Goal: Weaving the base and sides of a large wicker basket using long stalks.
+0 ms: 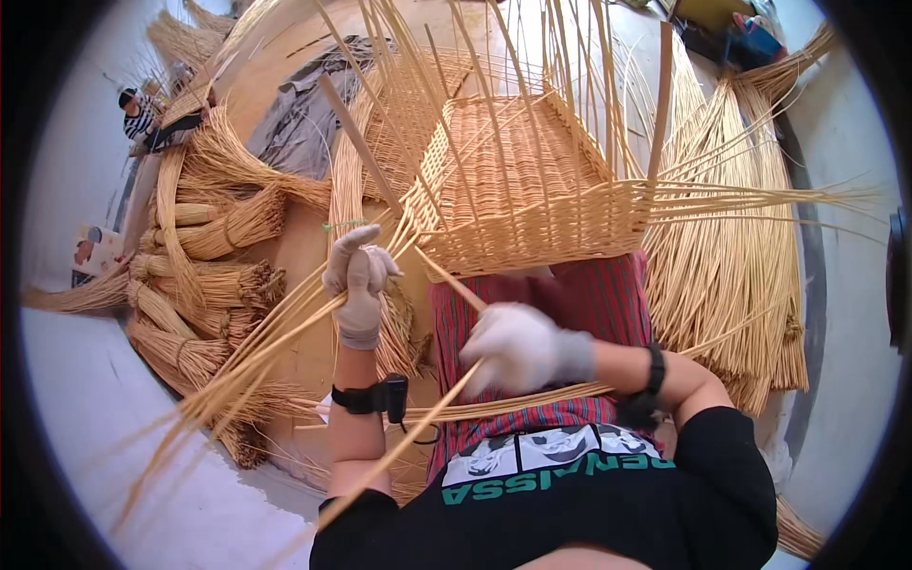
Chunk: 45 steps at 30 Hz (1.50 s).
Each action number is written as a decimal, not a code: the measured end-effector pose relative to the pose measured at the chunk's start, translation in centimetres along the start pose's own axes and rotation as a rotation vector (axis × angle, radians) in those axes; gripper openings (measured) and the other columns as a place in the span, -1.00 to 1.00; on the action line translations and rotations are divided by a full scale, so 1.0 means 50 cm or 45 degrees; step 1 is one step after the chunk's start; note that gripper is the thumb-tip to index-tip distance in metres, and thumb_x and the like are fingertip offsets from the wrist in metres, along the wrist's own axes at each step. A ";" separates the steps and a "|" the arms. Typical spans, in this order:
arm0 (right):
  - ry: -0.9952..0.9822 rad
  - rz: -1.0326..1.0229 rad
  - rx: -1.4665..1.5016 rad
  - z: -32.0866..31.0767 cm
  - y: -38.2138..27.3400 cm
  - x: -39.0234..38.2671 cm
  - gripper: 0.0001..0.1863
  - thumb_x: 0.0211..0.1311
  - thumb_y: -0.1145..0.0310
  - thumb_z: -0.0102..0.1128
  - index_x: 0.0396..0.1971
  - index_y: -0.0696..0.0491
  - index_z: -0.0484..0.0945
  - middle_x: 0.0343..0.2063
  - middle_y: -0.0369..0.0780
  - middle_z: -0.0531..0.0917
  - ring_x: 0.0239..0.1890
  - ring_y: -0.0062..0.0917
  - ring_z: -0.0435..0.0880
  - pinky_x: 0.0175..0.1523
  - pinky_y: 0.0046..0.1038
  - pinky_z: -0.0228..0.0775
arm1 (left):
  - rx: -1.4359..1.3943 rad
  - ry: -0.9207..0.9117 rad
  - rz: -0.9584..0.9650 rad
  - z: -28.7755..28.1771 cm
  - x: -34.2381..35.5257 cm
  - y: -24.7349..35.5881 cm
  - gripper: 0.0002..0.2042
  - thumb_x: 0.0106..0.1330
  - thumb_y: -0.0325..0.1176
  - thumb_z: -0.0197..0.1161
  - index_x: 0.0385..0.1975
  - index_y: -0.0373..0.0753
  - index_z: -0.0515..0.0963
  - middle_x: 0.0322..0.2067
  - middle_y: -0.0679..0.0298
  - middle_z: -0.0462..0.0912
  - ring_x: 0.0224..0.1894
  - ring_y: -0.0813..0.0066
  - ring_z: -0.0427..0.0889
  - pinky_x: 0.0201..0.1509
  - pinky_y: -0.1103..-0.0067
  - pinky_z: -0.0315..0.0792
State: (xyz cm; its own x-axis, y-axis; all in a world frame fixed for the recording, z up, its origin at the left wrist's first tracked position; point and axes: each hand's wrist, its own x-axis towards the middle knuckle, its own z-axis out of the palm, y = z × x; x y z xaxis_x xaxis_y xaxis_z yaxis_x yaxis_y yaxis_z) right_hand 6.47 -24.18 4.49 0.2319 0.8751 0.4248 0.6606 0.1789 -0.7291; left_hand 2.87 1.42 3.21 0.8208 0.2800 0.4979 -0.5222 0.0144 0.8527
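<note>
A rectangular wicker basket (pixel 518 228) with a woven base and low woven sides rests against my lap, tall upright stakes rising from its edges. At its near left corner, my white-gloved left hand (pixel 359 280) is closed around willow rods (pixel 275 332) that fan out to the lower left; its fingertips are bent upward. My white-gloved right hand (pixel 518 347), smeared by motion, is closed on a single long willow rod (pixel 427 418). This rod slants from the basket's near left corner past my right hand to the lower left.
Tied rod bundles (pixel 214 228) pile up at the left. Loose rods (pixel 731 247) lie fanned at the right. Beyond the basket are another woven piece (pixel 404 119) and dark grey cloth (pixel 309 114). A person in stripes (pixel 141 116) sits far left. Rod ends stick out right of the basket.
</note>
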 end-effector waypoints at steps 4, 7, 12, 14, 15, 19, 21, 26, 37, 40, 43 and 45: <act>1.038 0.463 1.130 -0.145 0.214 -0.029 -0.35 0.56 -0.26 -0.26 -0.49 0.02 0.42 -0.72 -0.41 0.23 -0.61 -0.62 0.31 -0.33 -0.39 0.36 | -0.007 0.085 -0.064 0.017 -0.012 0.006 -0.74 0.59 -0.28 0.05 -0.06 -0.35 0.56 -0.66 0.49 0.30 -0.56 0.70 0.35 -0.38 0.59 0.46; 1.090 0.363 1.342 -0.152 0.263 -0.043 -0.26 0.58 -0.27 -0.41 -0.25 0.11 0.55 -0.72 -0.38 0.22 -0.57 -0.63 0.29 -0.20 -0.40 0.48 | 0.006 0.174 0.076 0.058 -0.053 -0.030 -0.81 0.57 -0.39 0.06 0.00 -0.34 0.53 -0.61 0.39 0.41 -0.58 0.67 0.35 -0.42 0.59 0.48; 0.975 0.617 0.644 -0.180 0.201 -0.043 -0.84 0.42 0.55 0.19 -0.06 0.11 0.60 -0.34 -0.36 0.60 -0.23 -0.64 0.63 -0.04 -0.49 0.53 | 0.298 0.723 0.106 0.144 -0.106 -0.120 -0.58 0.41 -0.45 0.29 0.22 -0.29 0.39 0.08 0.06 0.60 -0.02 0.40 0.63 0.11 0.45 0.54; 0.992 0.665 0.421 -0.172 0.214 -0.046 -0.85 0.40 0.56 0.22 -0.08 0.12 0.61 -0.32 -0.35 0.62 -0.22 -0.66 0.63 -0.05 -0.53 0.52 | 0.395 0.609 -0.100 0.138 -0.078 -0.102 -0.54 0.38 -0.46 0.33 0.24 -0.30 0.37 0.11 0.06 0.59 0.10 0.36 0.59 0.21 0.44 0.50; 1.018 0.710 0.198 -0.170 0.213 -0.052 -0.85 0.38 0.57 0.25 -0.10 0.12 0.61 -0.31 -0.34 0.65 -0.22 -0.68 0.63 -0.07 -0.58 0.51 | 0.486 0.472 -0.310 0.132 -0.064 -0.100 -0.49 0.35 -0.46 0.37 0.26 -0.32 0.36 0.14 0.05 0.57 0.22 0.32 0.54 0.31 0.43 0.46; 1.127 0.519 -0.361 -0.137 0.251 -0.067 -0.91 0.29 0.60 0.33 -0.25 0.14 0.63 -0.32 -0.31 0.68 -0.26 -0.69 0.64 -0.15 -0.59 0.53 | 0.065 0.352 -0.779 0.079 -0.017 -0.169 -0.32 0.19 -0.46 0.53 0.29 -0.32 0.32 0.16 0.03 0.54 0.18 0.26 0.57 0.28 0.41 0.51; 1.078 0.505 -0.385 -0.135 0.246 -0.066 -0.89 0.30 0.67 0.28 -0.21 0.21 0.60 -0.25 -0.22 0.70 -0.22 -0.59 0.68 -0.08 -0.55 0.62 | 0.172 0.386 -0.618 0.074 -0.031 -0.216 -0.34 0.18 -0.44 0.55 0.25 -0.32 0.34 0.13 0.04 0.55 0.14 0.32 0.58 0.22 0.44 0.55; 1.180 0.620 -0.189 -0.109 0.202 -0.042 -0.92 0.30 0.63 0.30 -0.25 0.21 0.60 -0.30 -0.17 0.72 -0.26 -0.55 0.71 -0.14 -0.51 0.60 | 0.215 0.421 -0.576 0.067 -0.031 -0.213 -0.28 0.10 -0.34 0.63 0.22 -0.35 0.36 0.07 0.06 0.59 0.07 0.30 0.63 0.17 0.42 0.59; 0.375 0.431 -0.232 -0.196 0.157 0.311 -0.67 0.48 0.29 0.15 0.13 0.09 0.57 0.04 -0.10 0.70 0.04 -0.40 0.71 0.09 -0.43 0.54 | 0.149 0.525 -0.648 0.089 -0.028 -0.216 -0.29 0.09 -0.36 0.65 0.20 -0.35 0.37 0.07 0.12 0.55 0.13 0.35 0.55 0.18 0.46 0.55; 0.432 0.563 -0.428 -0.199 0.257 0.361 -0.61 0.48 0.18 0.14 0.17 0.07 0.56 0.08 -0.07 0.68 0.08 -0.32 0.70 0.14 -0.36 0.53 | 0.076 0.608 -0.506 0.088 -0.036 -0.224 -0.32 0.08 -0.36 0.66 0.16 -0.32 0.39 -0.03 0.16 0.60 -0.03 0.44 0.63 0.06 0.55 0.62; 0.603 0.740 -0.858 -0.186 0.292 0.382 -0.50 0.48 0.11 0.10 0.30 0.02 0.44 0.04 0.03 0.68 -0.05 -0.15 0.73 0.06 -0.21 0.56 | 0.026 0.652 -0.459 0.092 -0.031 -0.237 -0.34 0.11 -0.36 0.64 0.15 -0.33 0.39 -0.06 0.16 0.61 -0.11 0.44 0.65 0.00 0.59 0.62; 0.456 1.159 -0.791 -0.196 0.273 0.396 -0.44 0.49 0.19 0.06 0.42 -0.02 0.26 0.03 0.12 0.65 -0.18 -0.10 0.74 -0.04 -0.16 0.59 | 0.063 0.632 -0.538 0.092 -0.025 -0.237 -0.36 0.13 -0.35 0.63 0.14 -0.32 0.39 -0.08 0.19 0.60 -0.12 0.45 0.64 -0.02 0.59 0.61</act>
State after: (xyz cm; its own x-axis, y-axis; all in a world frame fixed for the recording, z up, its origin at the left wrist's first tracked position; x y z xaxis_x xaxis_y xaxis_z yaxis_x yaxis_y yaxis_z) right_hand 27.07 -8.82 8.20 0.9252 0.3713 0.0787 0.3594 -0.7902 -0.4965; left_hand 9.07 -3.50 -6.79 0.7424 0.6700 -0.0040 -0.1570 0.1798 0.9711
